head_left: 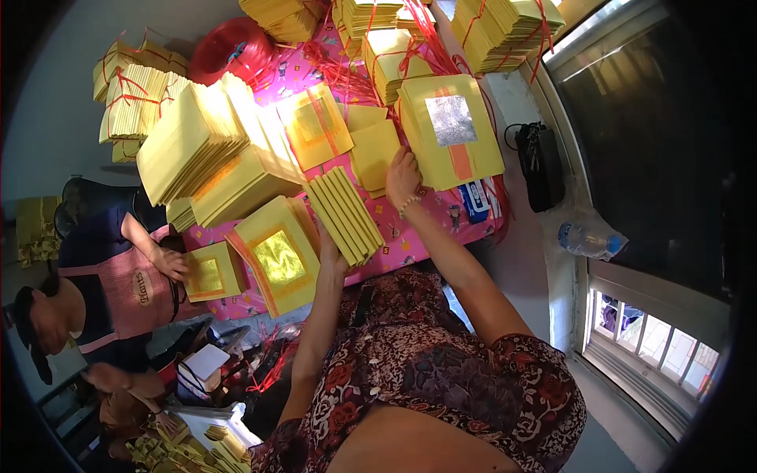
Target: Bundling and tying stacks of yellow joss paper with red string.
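Note:
My left hand [332, 256] grips a bundle of folded yellow paper strips [344, 217] from beneath and the side; its fingers are partly hidden behind the bundle. My right hand [404, 180], with a beaded bracelet on the wrist, has its fingers curled at the edge of a plain yellow paper sheet [374, 155]. Just right of that hand lies a stack of larger yellow sheets [479, 156] with a silver square and an orange band. Beyond the bundle sits yellow paper with a gold square [322, 130]. Nearer and to the left lies a gold-square stack [272, 276].
Tall yellow paper stacks [189, 146] and red-tied bundles [142, 98] crowd the pink table [398, 251]. At the back is a red basin [229, 49]. A co-worker's hand [169, 263] touches a small stack at left. A plastic bottle [587, 239] lies by the window.

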Demonstrator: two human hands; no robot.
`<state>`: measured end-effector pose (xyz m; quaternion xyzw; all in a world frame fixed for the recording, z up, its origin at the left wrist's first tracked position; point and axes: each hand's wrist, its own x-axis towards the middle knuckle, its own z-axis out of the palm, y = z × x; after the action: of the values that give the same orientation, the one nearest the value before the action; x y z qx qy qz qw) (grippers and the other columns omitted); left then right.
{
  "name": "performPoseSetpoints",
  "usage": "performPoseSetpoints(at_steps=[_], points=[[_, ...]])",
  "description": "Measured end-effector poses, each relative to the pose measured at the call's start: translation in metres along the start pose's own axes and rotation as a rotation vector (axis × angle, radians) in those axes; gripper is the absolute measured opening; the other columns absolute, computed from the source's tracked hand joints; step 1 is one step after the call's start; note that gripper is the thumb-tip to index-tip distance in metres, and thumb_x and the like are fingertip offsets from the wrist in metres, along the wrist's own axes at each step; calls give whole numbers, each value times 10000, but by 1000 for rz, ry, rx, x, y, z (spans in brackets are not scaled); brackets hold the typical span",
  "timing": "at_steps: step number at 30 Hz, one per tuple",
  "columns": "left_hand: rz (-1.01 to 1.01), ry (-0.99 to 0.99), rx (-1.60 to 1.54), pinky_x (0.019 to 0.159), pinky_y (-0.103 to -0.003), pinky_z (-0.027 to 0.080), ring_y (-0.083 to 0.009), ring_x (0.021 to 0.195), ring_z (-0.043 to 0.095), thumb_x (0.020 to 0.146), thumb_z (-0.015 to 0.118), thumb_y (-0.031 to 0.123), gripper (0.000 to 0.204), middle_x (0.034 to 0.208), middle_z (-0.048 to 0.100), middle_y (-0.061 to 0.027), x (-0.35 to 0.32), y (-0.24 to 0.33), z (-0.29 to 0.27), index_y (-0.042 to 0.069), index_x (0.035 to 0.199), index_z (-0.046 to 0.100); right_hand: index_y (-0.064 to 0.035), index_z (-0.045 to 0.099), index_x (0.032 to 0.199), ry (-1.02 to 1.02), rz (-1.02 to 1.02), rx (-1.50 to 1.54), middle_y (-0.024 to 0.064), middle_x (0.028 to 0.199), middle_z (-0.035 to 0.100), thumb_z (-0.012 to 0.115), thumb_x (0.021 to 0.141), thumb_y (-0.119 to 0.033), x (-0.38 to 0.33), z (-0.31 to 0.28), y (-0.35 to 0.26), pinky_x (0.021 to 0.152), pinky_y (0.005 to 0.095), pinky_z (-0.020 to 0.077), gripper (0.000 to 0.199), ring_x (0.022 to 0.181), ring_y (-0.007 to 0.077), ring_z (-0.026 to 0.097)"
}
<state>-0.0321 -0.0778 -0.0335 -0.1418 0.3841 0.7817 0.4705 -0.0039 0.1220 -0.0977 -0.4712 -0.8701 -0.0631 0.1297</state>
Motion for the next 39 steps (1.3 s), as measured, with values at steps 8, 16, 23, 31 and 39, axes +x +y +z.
performPoseSetpoints(at_steps=[8,16,23,31,39], points=[[-13,23,0,910,-404,494,-244,1102,553,872,389,671,737,1255,536,-98,3,3,5,94,1328,437,4,417,1074,-228,92,506,210,969,469,571,839,-83,1,-30,2,674,419,516,295,881,385,564],[-48,10,-12,916,-399,489,-244,1109,551,869,401,670,747,1269,529,-99,5,3,3,92,1342,427,21,384,1087,-363,144,685,257,1012,473,601,824,-98,-8,-13,19,702,490,497,361,864,442,567],[-31,-3,11,928,-400,487,-239,1116,554,885,396,646,719,1275,530,-100,5,3,13,97,1349,421,62,486,1006,-271,45,195,187,950,524,511,867,-105,-3,12,14,518,376,550,219,691,303,651],[-38,-60,-161,862,-419,525,-252,1031,601,904,428,586,638,1183,582,-110,8,2,6,77,1284,474,31,529,1027,-417,9,45,177,957,554,508,877,-123,7,3,12,533,338,553,216,693,233,663],[-73,-237,-297,777,-433,567,-268,939,651,945,448,469,497,1098,630,-113,4,8,16,70,1234,517,-14,532,955,-336,-109,416,195,901,587,673,745,-296,2,-73,21,637,425,517,379,741,354,628]])
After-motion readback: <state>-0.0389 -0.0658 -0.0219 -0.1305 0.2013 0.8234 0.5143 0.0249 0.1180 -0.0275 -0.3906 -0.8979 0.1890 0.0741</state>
